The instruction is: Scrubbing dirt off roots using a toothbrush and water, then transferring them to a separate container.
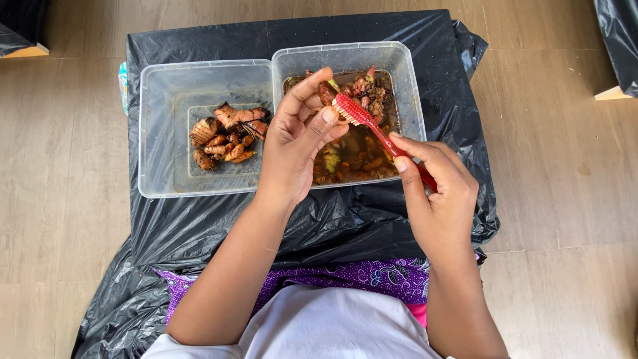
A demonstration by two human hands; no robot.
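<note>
My left hand (292,143) is raised over the right-hand container (409,80), its fingers (312,86) curled together and pinching a small brown root piece (326,93) between thumb and fingertips. The piece sits just above the muddy water in that container, where more roots (362,86) lie soaking, some with reddish tips and a bit of green.

My right hand (435,193) grips a red toothbrush (379,133) by its handle, fingers wrapped shut around it with the index finger stretched along the shaft. The bristled head (347,106) of the brush rests against the root piece, touching my left thumb's side.

To the left, touching the first container wall to wall, stands a second clear plastic container (156,126). It holds a small heap of cleaner orange-brown roots (226,136) gathered near its right side, on a mostly bare bottom.

Both containers sit on a low counter covered with black plastic sheeting (372,219), which hangs down toward my lap. Below it shows a purple patterned cloth (359,276) and my white shirt (332,326). The floor (558,159) around is pale wood plank
</note>
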